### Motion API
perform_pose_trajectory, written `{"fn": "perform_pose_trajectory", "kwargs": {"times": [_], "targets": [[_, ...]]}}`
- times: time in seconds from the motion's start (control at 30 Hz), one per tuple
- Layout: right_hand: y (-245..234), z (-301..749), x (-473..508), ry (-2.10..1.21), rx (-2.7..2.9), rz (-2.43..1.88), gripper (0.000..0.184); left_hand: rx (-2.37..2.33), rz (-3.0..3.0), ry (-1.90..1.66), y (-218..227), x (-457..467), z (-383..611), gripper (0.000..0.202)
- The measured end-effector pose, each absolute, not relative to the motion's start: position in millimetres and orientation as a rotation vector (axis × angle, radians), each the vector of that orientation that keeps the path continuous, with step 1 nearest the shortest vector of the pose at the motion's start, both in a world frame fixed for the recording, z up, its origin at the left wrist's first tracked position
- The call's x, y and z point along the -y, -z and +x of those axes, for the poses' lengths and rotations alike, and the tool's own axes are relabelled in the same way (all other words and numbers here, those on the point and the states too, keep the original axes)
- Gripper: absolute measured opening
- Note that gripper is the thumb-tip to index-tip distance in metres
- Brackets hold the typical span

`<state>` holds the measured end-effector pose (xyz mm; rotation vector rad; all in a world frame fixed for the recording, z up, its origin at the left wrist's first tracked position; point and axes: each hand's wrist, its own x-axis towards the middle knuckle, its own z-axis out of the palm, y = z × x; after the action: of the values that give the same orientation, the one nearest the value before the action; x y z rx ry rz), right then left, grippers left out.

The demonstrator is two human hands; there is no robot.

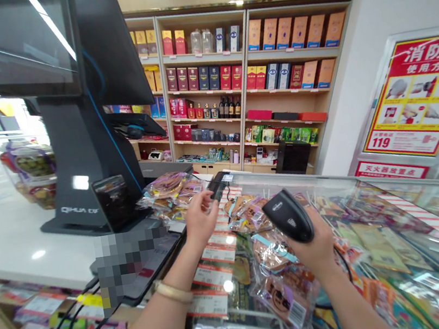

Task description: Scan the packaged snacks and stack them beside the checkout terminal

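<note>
My right hand (317,240) is wrapped around a black handheld barcode scanner (289,215), held above the glass counter. Beneath the scanner lie clear packets of flat brown food, one crossed by a blue strip (271,250) and a nearer one bearing a white barcode label (294,307). More such packets (247,212) lie beyond them. My left hand (201,217), with a bangle on its wrist, hovers between those and a heap of similar packets (169,191) by the till. Its fingers are apart and slightly bent, with nothing visible in them.
A black till with two screens (85,151) stands on the white counter (11,234) at the left. Beside my left forearm lies a dark flat device (155,262), partly blurred out, with loose cables. Shelves of boxes (206,78) line the back wall.
</note>
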<state>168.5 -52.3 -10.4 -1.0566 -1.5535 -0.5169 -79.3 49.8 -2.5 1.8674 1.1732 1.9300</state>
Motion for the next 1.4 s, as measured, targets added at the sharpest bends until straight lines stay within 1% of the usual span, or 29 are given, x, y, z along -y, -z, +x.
{"fn": "perform_pose_trajectory", "kwargs": {"times": [0.07,0.13,0.2,0.3,0.4,0.63,0.73,0.8,0.87,0.93,1.0,1.07,1.2,1.27,1.4], "targets": [[9.7,167.3,52.3,0.515,1.562,-1.068,0.014,-1.046,2.159,-1.633,9.5,-42.4,-63.2,0.028],[9.2,166.6,52.0,0.518,1.569,-1.079,0.015,-0.951,2.325,-1.406,17.6,-37.5,-49.1,0.045],[8.6,166.2,51.7,0.525,1.572,-1.081,0.015,-0.895,2.396,-1.258,26.1,-36.1,-38.3,0.060],[6.9,165.1,52.1,0.554,1.581,-1.072,0.015,-0.879,2.425,-1.159,38.0,-40.2,-28.5,0.075],[4.8,163.8,53.2,0.574,1.597,-1.065,0.016,-0.862,2.424,-1.108,45.9,-46.4,-25.4,0.079],[5.6,164.8,53.7,0.557,1.603,-1.059,0.012,-0.911,2.282,-1.186,47.4,-48.1,-29.4,0.071],[6.7,165.4,53.0,0.546,1.601,-1.063,0.012,-0.873,2.142,-1.165,42.7,-44.5,-34.2,0.084],[7.0,165.6,52.5,0.537,1.602,-1.061,0.012,-0.818,2.038,-1.065,37.1,-39.9,-39.1,0.094],[7.1,165.7,52.2,0.534,1.601,-1.058,0.011,-0.781,1.876,-0.947,30.9,-33.9,-44.1,0.099],[7.4,166.0,52.0,0.534,1.600,-1.059,0.012,-0.796,1.671,-0.859,25.8,-28.6,-47.5,0.097],[8.0,166.3,52.0,0.523,1.606,-1.058,0.015,-0.871,1.478,-0.837,22.9,-25.9,-49.1,0.089],[8.4,166.7,52.0,0.510,1.611,-1.055,0.015,-0.935,1.336,-0.854,21.7,-26.5,-49.7,0.077],[7.9,167.1,52.2,0.522,1.610,-1.054,0.014,-0.870,1.195,-0.892,17.9,-32.5,-52.4,0.048],[7.2,167.2,52.2,0.519,1.625,-1.059,0.014,-0.858,1.198,-1.063,14.0,-34.9,-54.1,0.043],[6.8,166.6,52.1,0.527,1.710,-1.126,0.011,-0.832,1.188,-1.593,6.6,-38.7,-57.0,0.040]]}}
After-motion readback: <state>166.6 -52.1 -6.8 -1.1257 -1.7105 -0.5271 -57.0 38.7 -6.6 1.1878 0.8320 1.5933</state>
